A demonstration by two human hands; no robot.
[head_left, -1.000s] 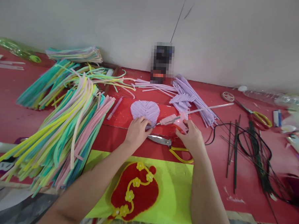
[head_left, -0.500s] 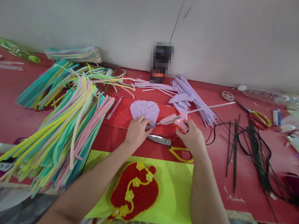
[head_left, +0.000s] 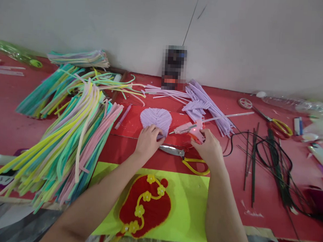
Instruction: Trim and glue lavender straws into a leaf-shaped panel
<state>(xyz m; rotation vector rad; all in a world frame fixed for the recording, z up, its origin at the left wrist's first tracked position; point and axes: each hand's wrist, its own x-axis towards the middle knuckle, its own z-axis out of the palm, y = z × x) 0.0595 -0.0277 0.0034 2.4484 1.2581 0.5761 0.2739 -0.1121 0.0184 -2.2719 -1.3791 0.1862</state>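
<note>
A lilac leaf-shaped piece made of pipe cleaners [head_left: 155, 117] lies on a red board [head_left: 131, 132]. My left hand [head_left: 149, 140] grips its lower end, with the fingers bent and the thumb at the edge; what is under the fingers is hidden. In my right hand [head_left: 208, 146] is a pink hot glue gun [head_left: 186, 129], its red light lit and a clear glue stick [head_left: 231, 116] jutting from its back. The nozzle points left, a short way from my left fingertips. Below both hands lie yellow-handled scissors [head_left: 195, 165].
Coloured pipe cleaners [head_left: 78, 131] are heaped at left, lilac ones [head_left: 207, 105] behind the gun. Dark green stems [head_left: 278, 172] and the gun's black cord [head_left: 259, 139] lie at right, near more scissors [head_left: 281, 128]. A yellow-green sheet [head_left: 189, 208] bears a red decorated shape [head_left: 157, 210] in front.
The glue gun has shifted very slightly right, its nozzle a little farther from my left fingertips. My left hand stays on the lilac piece.
</note>
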